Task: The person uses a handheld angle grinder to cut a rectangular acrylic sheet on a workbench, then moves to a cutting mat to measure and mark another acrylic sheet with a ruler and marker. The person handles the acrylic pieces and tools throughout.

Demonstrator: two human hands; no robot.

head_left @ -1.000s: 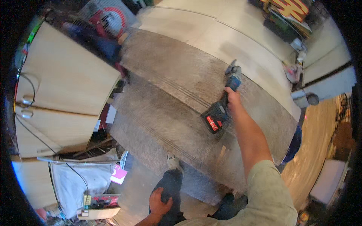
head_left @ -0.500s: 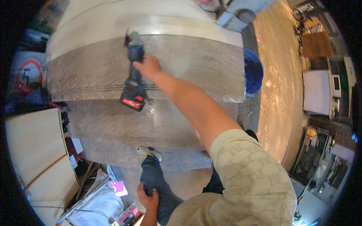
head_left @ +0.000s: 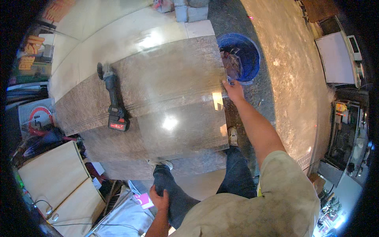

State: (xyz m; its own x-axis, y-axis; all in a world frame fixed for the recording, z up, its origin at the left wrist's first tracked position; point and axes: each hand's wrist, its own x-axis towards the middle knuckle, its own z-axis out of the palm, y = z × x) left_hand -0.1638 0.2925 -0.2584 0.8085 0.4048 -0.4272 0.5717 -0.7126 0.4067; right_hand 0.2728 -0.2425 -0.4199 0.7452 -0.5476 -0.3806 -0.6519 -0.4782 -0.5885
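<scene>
My right hand point(head_left: 233, 90) is at the right edge of a brown mottled slab point(head_left: 177, 67), beside a blue bucket point(head_left: 249, 59) with debris inside. Its fingers are bent at that edge; exactly what they grip is unclear. A cordless angle grinder point(head_left: 111, 91) with a red-labelled battery lies on the slab to the left, out of my hands. My left hand point(head_left: 159, 197) rests on my left leg point(head_left: 177, 209) near the knee, thumb and fingers apart. My shoes show at the edges of the layered slabs.
Pale panels point(head_left: 90, 39) lie beyond the slab. Cream cabinet boards point(head_left: 51, 173), cables and a caged fan-like round item point(head_left: 40, 115) with a red ring are at left. A worn floor strip point(head_left: 284, 98) runs down the right, past a white appliance point(head_left: 335, 57) and a cluttered rack point(head_left: 341, 134).
My right hand has let go of the grinder, now lying on the slab, and moved right to the slab edge by the bucket. The view has swung right; my left hand stays on my leg.
</scene>
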